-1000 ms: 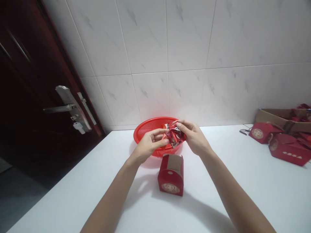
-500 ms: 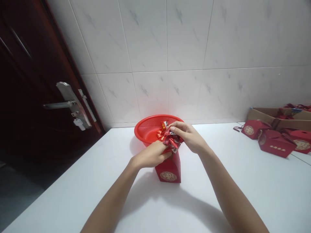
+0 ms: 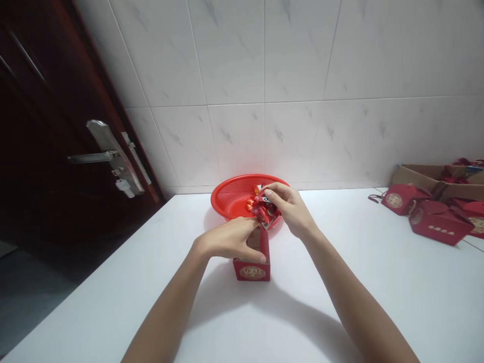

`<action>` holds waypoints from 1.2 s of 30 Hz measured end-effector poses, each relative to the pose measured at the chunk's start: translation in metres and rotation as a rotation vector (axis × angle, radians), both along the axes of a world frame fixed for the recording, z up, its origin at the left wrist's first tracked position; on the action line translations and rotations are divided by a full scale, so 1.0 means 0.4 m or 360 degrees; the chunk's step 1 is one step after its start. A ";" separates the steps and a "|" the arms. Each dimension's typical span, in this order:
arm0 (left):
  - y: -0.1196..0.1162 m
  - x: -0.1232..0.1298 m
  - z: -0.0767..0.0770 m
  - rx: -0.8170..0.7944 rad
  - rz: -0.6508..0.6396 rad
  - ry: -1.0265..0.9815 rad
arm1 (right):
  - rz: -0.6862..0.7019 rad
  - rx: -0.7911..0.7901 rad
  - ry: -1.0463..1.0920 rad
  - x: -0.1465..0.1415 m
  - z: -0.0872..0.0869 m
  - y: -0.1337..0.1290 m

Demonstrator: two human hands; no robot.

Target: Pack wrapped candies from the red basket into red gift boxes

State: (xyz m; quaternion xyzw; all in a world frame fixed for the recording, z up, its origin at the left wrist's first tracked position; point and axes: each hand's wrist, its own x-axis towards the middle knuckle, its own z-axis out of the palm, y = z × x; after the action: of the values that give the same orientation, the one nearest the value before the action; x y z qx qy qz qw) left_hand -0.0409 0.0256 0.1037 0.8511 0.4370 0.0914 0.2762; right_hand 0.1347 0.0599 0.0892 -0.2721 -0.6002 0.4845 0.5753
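Note:
A small red gift box [image 3: 252, 273] with a gold emblem stands on the table, its top open and its inside partly showing. My left hand [image 3: 230, 238] lies across the box from the left, fingers stretched out and thumb spread along the near rim. Above the far end of the box, my right hand [image 3: 293, 209] pinches a bunch of shiny red wrapped candies [image 3: 265, 212]. Just behind is a red plastic basket [image 3: 227, 194] with a few candies in it, partly hidden by my hands and the bunch.
At the right, several closed red gift boxes [image 3: 438, 222] stand before a cardboard carton [image 3: 451, 192] holding more red items. A white tiled wall [image 3: 234, 136] rises behind the white table [image 3: 181, 222]. To the left is a dark door with a metal handle [image 3: 93, 157] and hanging keys.
My left hand has spread its thumb and fingers, and the box top has opened wider. The right hand still holds the candies, slightly higher in view. The view has shifted slightly.

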 end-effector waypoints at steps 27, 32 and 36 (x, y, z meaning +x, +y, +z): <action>0.067 -0.107 0.010 0.0112 0.0490 0.0063 | -0.0010 -0.0069 0.0262 -0.061 -0.046 0.008; 0.062 -0.098 0.004 -0.0004 0.0717 0.0362 | -0.0027 -0.0101 0.0314 -0.065 -0.044 0.007; 0.061 -0.089 0.008 0.0105 0.0636 0.0087 | -0.0008 -0.0093 0.0367 -0.074 -0.045 0.004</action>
State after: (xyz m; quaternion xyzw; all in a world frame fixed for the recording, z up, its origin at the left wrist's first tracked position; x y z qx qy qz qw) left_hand -0.0767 0.0500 0.1069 0.7583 0.6013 0.1354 0.2124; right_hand 0.1052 0.0614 0.0711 -0.2327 -0.5149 0.5284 0.6336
